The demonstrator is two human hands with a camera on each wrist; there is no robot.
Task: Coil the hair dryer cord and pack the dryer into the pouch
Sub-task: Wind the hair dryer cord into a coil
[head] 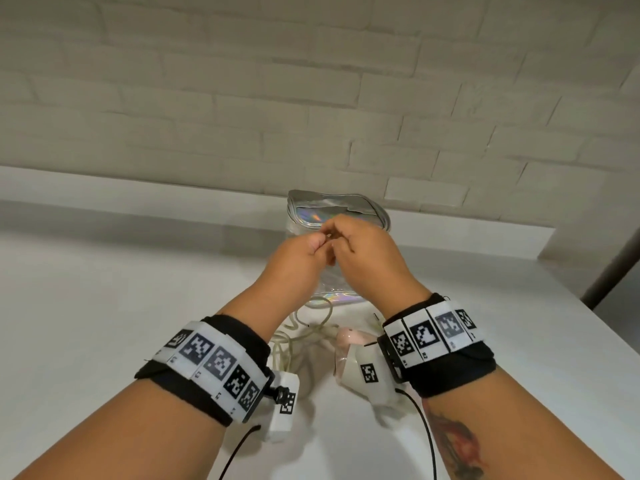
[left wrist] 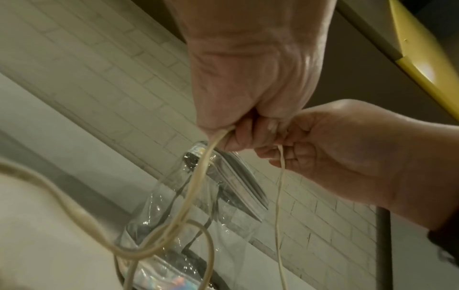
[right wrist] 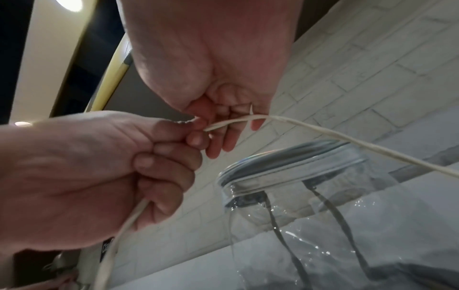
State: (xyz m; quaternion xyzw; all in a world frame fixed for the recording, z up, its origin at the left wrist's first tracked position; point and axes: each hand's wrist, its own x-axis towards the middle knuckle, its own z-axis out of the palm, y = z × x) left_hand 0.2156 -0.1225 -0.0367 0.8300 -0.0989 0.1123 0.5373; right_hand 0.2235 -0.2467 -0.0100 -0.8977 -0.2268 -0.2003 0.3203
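Both hands are raised close together in front of the pouch (head: 332, 206), a clear bag with a shiny holographic rim that stands upright on the white table. My left hand (head: 317, 242) is a fist that grips the cream cord (left wrist: 198, 176). My right hand (head: 337, 233) pinches the same cord (right wrist: 323, 133) just beyond the left hand's fingers (right wrist: 159, 168). Loops of cord (head: 294, 327) hang down to the table. The pink and white hair dryer (head: 349, 337) lies on the table below my right wrist, partly hidden by it.
The white table (head: 104, 306) runs back to a white brick wall (head: 242, 98). Its right edge (head: 568, 299) falls away near a dark post. Black cables hang from both wrist bands near the front.
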